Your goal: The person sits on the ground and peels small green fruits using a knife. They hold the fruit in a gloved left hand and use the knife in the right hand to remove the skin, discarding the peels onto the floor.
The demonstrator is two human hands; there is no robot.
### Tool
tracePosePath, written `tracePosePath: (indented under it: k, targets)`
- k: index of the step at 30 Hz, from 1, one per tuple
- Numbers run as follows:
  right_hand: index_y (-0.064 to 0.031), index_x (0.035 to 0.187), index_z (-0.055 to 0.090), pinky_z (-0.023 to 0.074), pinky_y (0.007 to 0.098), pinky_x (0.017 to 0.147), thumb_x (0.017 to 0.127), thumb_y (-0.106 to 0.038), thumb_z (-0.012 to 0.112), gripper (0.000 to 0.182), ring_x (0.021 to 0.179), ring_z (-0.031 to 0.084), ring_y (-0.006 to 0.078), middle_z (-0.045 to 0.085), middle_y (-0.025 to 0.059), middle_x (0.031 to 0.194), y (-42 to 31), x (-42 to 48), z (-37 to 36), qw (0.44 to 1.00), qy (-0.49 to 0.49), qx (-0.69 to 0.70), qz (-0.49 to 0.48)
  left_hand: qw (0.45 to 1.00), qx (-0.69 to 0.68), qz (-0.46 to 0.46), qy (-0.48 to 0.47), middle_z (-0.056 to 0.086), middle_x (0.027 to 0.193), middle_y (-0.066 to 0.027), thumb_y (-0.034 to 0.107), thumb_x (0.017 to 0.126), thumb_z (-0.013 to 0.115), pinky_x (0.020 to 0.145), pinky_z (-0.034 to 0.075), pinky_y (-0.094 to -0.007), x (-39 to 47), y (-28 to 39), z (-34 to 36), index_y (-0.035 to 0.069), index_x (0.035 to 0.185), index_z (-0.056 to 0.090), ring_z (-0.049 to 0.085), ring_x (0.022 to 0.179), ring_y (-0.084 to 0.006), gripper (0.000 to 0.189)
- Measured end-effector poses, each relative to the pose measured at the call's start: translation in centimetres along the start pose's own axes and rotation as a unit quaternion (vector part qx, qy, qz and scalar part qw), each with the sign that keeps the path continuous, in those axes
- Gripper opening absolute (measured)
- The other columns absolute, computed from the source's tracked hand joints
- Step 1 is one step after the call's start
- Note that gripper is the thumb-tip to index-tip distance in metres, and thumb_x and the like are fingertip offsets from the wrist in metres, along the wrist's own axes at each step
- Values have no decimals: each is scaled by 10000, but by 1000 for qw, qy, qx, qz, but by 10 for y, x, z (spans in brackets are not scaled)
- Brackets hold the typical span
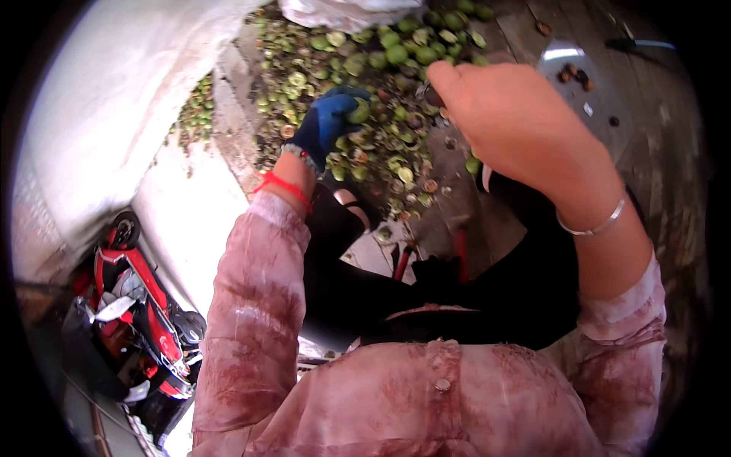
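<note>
My left hand point(328, 117), in a blue work glove, grips a round green fruit point(359, 111) above the heap on the floor. Bare and curled, my right hand point(497, 108) is to the right of it and closed on a small hand tool point(427, 91). Only a short dark and metallic part of that tool shows by the thumb; my fingers hide the rest. The two hands are apart. Below them spread split green husks point(405, 174) and dark scraps. Whole green fruits point(397, 54) lie together beyond my hands.
A whitish sack point(351, 12) stands at the far edge of the heap. To the right, a clear sheet or tray point(599, 105) bears several brown pieces point(577, 74). A slim blue-handled tool point(639, 44) lies farther out. A red motorbike point(140, 303) is at left.
</note>
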State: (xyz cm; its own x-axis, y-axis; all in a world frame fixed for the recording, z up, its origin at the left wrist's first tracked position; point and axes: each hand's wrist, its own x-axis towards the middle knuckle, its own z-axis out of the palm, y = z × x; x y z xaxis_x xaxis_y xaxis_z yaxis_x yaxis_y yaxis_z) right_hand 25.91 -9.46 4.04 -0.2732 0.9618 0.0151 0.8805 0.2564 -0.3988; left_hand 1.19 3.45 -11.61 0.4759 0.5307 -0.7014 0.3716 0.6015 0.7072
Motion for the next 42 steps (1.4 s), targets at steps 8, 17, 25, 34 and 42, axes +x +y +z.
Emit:
tracePosePath:
  k: [8,17,25,34,42]
  targets:
    - [-25,907,524,494,466,670,832,-127,587,140,782,621,377,635,154,825,-59,42,5,989,45,138,-6,897,-400,121,-141,639,1158,-136,372,876,474,700,522,-319,-107,65,0,-13,1229,557,642,892,-236,529]
    - [-41,935,497,486,472,651,849,-161,589,174,768,614,378,616,143,850,-76,62,20,991,58,122,-14,925,-341,160,-58,674,1033,-106,511,935,408,651,520,-305,-87,70,-5,9,1131,622,646,904,-203,580]
    - [-74,927,514,477,400,581,824,-159,657,196,691,598,318,575,96,784,-87,77,41,988,103,96,-64,937,-297,182,11,670,1013,-100,436,962,421,705,537,-323,-93,65,-15,17,1062,632,649,892,-208,479]
    - [-79,866,494,503,391,519,844,-243,621,209,645,636,299,588,81,700,-99,82,55,991,107,10,-81,926,-301,213,77,674,905,-123,408,978,404,751,519,-332,-84,50,-3,8,960,631,644,800,-218,461]
    - [-22,867,496,485,474,647,869,-254,600,254,721,619,394,622,174,719,-92,90,47,978,41,203,34,941,-278,164,101,664,813,-101,506,966,366,686,506,-317,-81,60,-6,12,898,636,633,709,-207,568]
